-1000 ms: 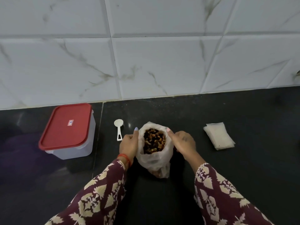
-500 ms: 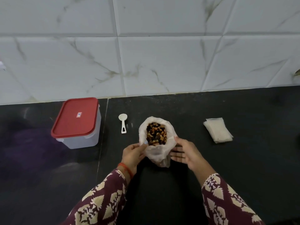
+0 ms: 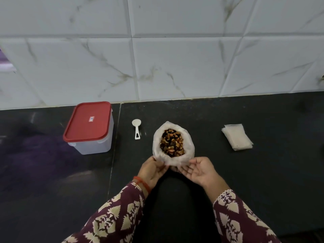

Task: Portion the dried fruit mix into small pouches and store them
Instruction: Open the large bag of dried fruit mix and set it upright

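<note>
Head view: both hands at the near side of an open bag of dried fruit mix on a dark table, listed near to far.
Left hand (image 3: 154, 170): fingers curled onto the near-left rim of the bag, pinching the rolled plastic.
Right hand (image 3: 199, 170): palm turned up, fingers loosely spread, tips touching the bag's near-right base; it grips nothing.
Bag of dried fruit mix (image 3: 172, 142): directly at 12 o'clock from both hands, upright, rim rolled down, mouth open and fruit exposed.
Scoop (image 3: 136, 128): at about 11 o'clock from the left hand, just left of the bag and apart from it; long axis runs near to far, bowl at the far end, handle toward the person.
Stack of small pouches (image 3: 236, 136): at about 2 o'clock from the right hand, well apart from the bag, lying flat.
Red-lidded container (image 3: 88, 126): at about 10 o'clock from the left hand, lid on.
Governing relation: judged from the layout, the scoop is nearer the left hand and the pouches nearer the right; no portion has yet been drawn.
</note>
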